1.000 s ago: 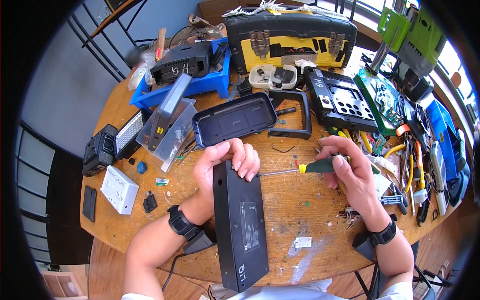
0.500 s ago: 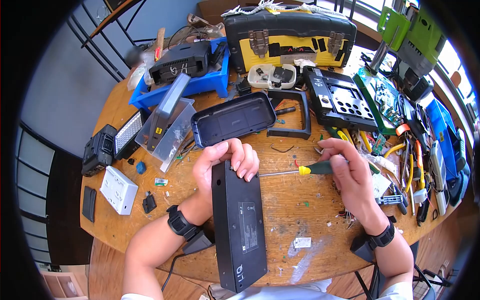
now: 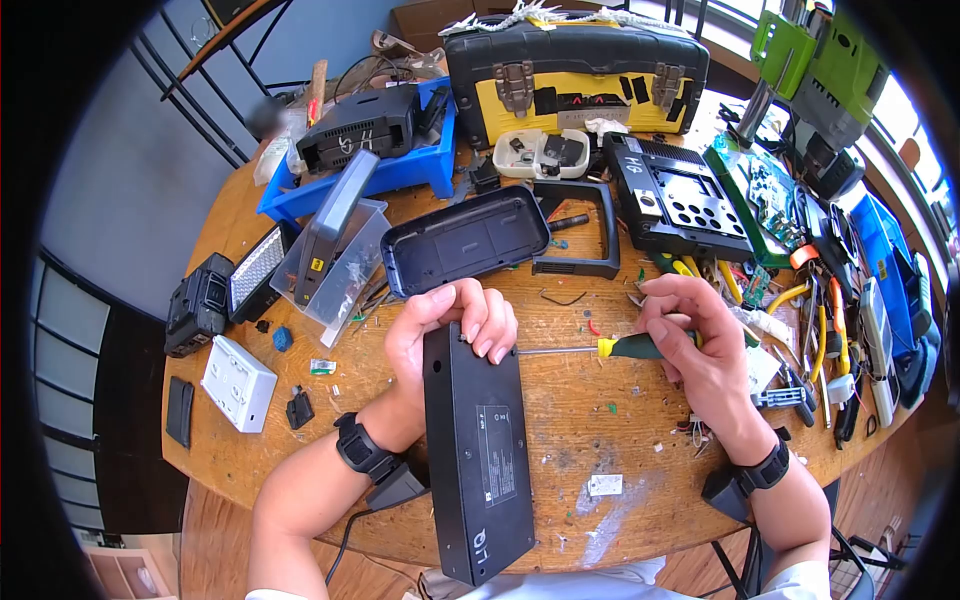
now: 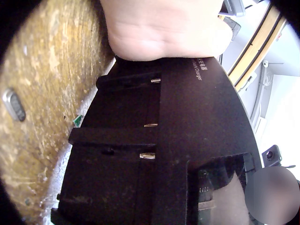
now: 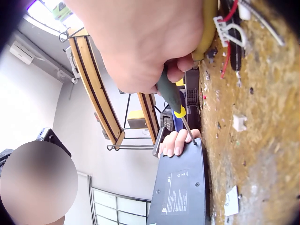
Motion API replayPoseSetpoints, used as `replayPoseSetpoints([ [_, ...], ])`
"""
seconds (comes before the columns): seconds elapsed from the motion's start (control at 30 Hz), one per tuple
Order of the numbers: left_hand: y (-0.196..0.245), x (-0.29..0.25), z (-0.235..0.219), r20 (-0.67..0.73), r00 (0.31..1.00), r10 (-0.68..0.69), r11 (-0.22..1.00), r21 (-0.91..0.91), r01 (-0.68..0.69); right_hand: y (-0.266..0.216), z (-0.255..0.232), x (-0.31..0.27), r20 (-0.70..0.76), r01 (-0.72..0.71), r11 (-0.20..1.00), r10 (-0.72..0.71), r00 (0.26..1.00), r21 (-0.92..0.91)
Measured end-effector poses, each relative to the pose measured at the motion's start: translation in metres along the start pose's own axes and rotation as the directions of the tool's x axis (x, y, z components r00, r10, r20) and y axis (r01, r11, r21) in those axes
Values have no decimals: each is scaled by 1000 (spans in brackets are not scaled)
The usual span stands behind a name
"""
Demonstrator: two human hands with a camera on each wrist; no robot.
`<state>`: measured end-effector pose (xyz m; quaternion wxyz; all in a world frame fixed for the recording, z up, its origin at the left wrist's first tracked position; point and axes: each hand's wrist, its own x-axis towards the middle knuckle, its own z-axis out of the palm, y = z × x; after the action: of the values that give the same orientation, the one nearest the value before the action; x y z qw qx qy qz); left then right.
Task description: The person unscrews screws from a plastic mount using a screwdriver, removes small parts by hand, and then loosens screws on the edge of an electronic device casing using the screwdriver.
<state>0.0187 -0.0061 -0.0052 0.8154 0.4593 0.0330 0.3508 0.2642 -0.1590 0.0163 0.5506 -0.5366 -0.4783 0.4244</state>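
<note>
The black box (image 3: 475, 450) is gripped at its far end by the left hand (image 3: 445, 335), fingers curled over the top edge, the box lying on the table (image 3: 600, 420) under the palm. The screwdriver (image 3: 600, 348) is pinched in the right hand (image 3: 700, 350), its tip held against the box's corner beside the left fingertips (image 3: 490, 345).
</note>
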Motion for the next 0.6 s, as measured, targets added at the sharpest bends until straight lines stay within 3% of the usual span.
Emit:
replayPoseSetpoints([
  [0.03, 0, 0, 1, -36, 999, -3, 1000, 9, 3, 1, 2, 0, 0, 0, 1000, 0, 1000, 0],
  [0.1, 0, 0, 1, -31, 1000, 0, 1000, 11, 0, 3, 9, 2, -48, 251, 968, -252, 967, -18],
  [0.13, 0, 1, 0, -26, 1000, 3, 1000, 12, -2, 4, 11, 2, -49, 251, 968, -251, 967, -18],
  [0.33, 0, 0, -3, 19, 1000, -3, 1000, -9, 4, -1, 8, 1, -23, 59, 986, -56, 998, 157],
  [0.4, 0, 0, -3, 23, 1000, -2, 1000, -7, 2, 3, 5, 2, -32, 56, 998, -57, 998, -10],
  [0.43, 0, 0, -4, 27, 1000, 0, 1000, -5, 0, 2, 4, 2, -32, 56, 998, -57, 998, -11],
  [0.5, 0, 0, -4, 28, 1000, -1, 1000, -7, 1, -2, 4, 2, -77, -28, 992, 18, 997, -121],
  [0.6, 0, 0, -4, 30, 1000, -2, 1000, -10, 2, -5, 1, 1, -33, -9, 995, 6, 999, -100],
])
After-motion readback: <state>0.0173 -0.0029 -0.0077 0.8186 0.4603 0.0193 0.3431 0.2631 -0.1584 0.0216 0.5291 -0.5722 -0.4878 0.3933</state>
